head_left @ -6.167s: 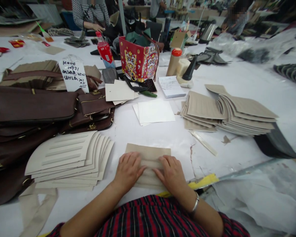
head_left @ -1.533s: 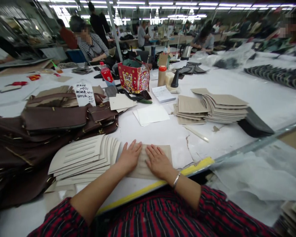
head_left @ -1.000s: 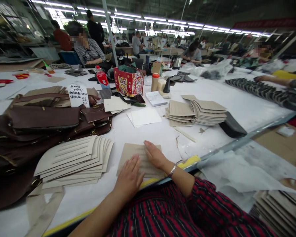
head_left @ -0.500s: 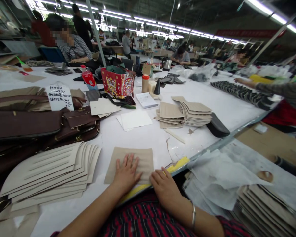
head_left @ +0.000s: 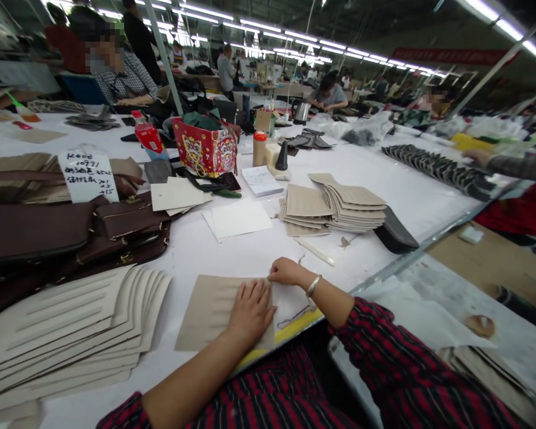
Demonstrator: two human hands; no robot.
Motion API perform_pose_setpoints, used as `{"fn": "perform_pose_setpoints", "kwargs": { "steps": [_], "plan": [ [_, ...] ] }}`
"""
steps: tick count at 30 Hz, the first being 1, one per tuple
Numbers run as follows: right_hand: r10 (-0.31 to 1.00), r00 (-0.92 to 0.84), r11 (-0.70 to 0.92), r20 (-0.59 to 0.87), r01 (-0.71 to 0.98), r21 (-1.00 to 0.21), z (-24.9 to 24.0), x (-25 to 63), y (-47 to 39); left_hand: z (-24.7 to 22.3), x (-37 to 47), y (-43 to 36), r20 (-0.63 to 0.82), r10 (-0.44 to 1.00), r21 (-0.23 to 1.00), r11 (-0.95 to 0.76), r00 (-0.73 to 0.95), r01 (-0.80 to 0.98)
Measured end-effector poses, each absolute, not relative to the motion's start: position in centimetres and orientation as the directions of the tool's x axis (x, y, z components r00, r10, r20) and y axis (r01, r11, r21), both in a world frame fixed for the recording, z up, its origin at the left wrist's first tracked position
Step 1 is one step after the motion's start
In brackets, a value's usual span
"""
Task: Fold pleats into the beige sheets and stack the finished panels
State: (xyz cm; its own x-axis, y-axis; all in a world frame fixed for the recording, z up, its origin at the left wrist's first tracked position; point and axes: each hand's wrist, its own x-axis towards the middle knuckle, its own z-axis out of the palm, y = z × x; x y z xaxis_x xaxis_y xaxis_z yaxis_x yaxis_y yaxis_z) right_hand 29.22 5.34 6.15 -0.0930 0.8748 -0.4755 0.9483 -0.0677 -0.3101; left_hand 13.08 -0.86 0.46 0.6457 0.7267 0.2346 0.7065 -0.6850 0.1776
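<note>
While your left hand lies flat on a taupe panel, your right hand meets its corner

The ridged panel rests before you on the white-topped table, near the table's edge. Your left fingers are extended and slightly apart over the panel's right part. Your right fingers bunch at its far right corner; whether they grip it cannot be told. To the left is a fanned stack of cream panels; beyond your hands lie white sheets and, right of those, a pile of taupe pieces.
</note>
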Motion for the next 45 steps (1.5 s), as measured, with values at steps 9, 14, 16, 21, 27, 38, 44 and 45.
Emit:
{"fn": "perform_pose_setpoints", "kwargs": {
  "steps": [9, 14, 16, 21, 27, 38, 44, 45],
  "plan": [
    [0.869, -0.193, -0.005, -0.456, 0.918, -0.397, 5.7, 30.5, 5.9, 0.9, 13.2, -0.9, 0.205, 0.729, 0.187, -0.684, 0.653, 0.705],
    [0.885, -0.192, 0.017, -0.424, 0.924, -0.383, 5.1, 30.3, 5.5, 1.1, 13.2, -0.6, 0.181, 0.729, 0.192, -0.685, 0.66, 0.703],
    [0.875, -0.198, 0.013, -0.443, 0.921, -0.388, 5.1, 30.4, 5.8, 1.4, 13.4, -0.5, 0.162, 0.734, 0.193, -0.679, 0.66, 0.708],
    [0.92, -0.055, -0.066, -0.388, 0.954, -0.292, 6.5, 34.0, 6.3, 2.1, 14.0, -0.3, 0.116, 0.761, 0.185, -0.648, 0.639, 0.738],
    [0.96, 0.233, -0.241, -0.154, 0.97, -0.032, 6.6, 40.1, 4.9, 2.1, 14.7, -0.4, 0.117, 0.786, 0.195, -0.617, 0.607, 0.762],
    [0.952, 0.281, -0.305, -0.12, 0.907, -0.292, 6.2, 41.7, 3.0, 2.2, 11.8, 1.4, 0.116, 0.628, 0.182, -0.775, 0.769, 0.606],
    [0.76, 0.649, -0.187, 0.034, 0.268, -0.945, 5.4, 40.3, -5.4, 1.2, 10.4, -1.3, 0.14, 0.704, 0.112, -0.71, 0.697, 0.695],
    [0.75, 0.661, -0.191, 0.04, 0.274, -0.943, 5.4, 39.6, -6.5, 1.1, 10.3, -1.5, 0.126, 0.704, 0.109, -0.71, 0.699, 0.695]
  ]
}}
